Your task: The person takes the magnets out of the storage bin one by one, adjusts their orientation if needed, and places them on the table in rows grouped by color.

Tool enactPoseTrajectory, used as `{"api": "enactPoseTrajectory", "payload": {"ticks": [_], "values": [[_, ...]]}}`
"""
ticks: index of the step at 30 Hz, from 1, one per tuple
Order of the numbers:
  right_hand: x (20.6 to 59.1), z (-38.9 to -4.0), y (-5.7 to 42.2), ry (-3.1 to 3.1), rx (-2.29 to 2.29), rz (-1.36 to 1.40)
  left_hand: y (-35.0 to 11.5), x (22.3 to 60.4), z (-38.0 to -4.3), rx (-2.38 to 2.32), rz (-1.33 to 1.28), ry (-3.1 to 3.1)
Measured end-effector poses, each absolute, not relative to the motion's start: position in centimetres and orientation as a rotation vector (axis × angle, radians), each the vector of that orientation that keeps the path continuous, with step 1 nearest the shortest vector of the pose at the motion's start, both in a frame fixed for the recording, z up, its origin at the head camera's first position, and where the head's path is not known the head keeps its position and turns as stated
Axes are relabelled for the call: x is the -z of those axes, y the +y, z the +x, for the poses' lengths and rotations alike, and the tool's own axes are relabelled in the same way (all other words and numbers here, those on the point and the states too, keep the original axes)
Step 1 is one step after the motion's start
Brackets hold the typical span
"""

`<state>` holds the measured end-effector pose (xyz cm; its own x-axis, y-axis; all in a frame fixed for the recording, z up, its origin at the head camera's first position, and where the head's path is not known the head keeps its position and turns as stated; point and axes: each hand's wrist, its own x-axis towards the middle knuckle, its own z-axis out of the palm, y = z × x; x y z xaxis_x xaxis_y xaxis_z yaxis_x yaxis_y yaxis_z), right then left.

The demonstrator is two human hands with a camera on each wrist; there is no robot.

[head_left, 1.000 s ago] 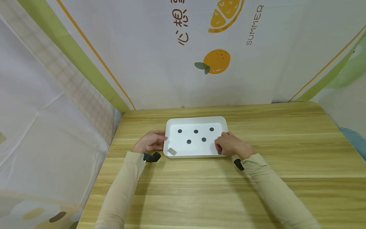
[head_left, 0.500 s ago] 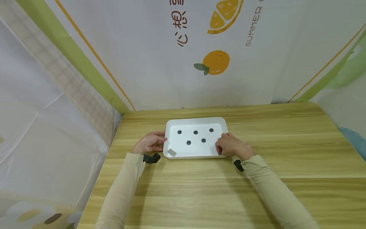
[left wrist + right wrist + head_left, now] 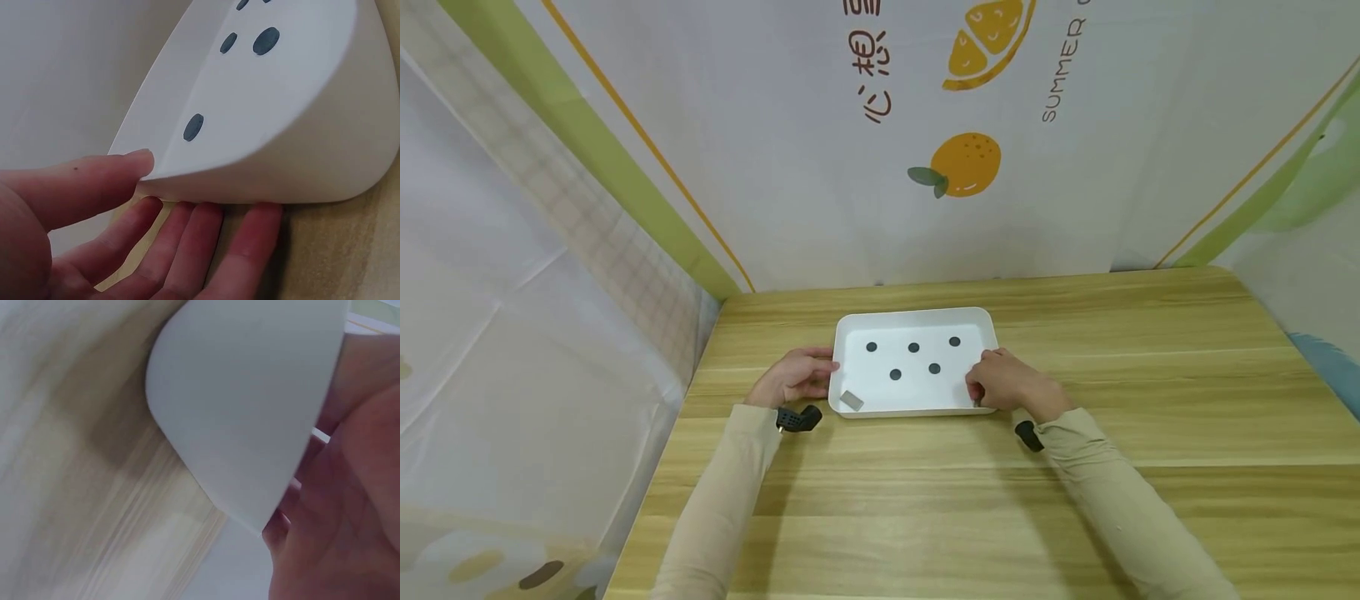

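A shallow white tray (image 3: 880, 402) lies on the wooden table, with several dark round discs (image 3: 913, 347) spread over its floor. A small grey rectangular block (image 3: 852, 401) sits in its near left corner. My left hand (image 3: 797, 372) grips the tray's left side: in the left wrist view the thumb is over the rim and the fingertips touch the outer wall low down. Over the near right corner reaches my right hand (image 3: 1003, 382), its fingers curled inside the tray around a small grey piece (image 3: 977, 402), mostly hidden. The right wrist view shows the outer wall hiding those fingertips.
Bare wooden tabletop (image 3: 880, 500) surrounds the tray on every side. Behind the table hangs a pale cloth (image 3: 790, 167) printed with oranges and lettering. Black wrist cameras (image 3: 799, 418) sit at both cuffs.
Both hands and the tray hold nearly the same place; the whole head view has shifted slightly. Less of the grey piece shows beneath the right fingers.
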<state>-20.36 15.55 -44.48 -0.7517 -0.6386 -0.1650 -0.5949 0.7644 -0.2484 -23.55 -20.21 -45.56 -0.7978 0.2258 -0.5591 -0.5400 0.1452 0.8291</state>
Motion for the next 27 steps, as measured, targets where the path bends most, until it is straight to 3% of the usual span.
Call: {"api": "enactPoseTrajectory", "payload": {"ticks": [27], "values": [[44.75, -20.62, 15.87, 2.731, 0.452, -0.944, -20.16, 45.62, -23.34, -1.712, -0.288, 1.871]]}}
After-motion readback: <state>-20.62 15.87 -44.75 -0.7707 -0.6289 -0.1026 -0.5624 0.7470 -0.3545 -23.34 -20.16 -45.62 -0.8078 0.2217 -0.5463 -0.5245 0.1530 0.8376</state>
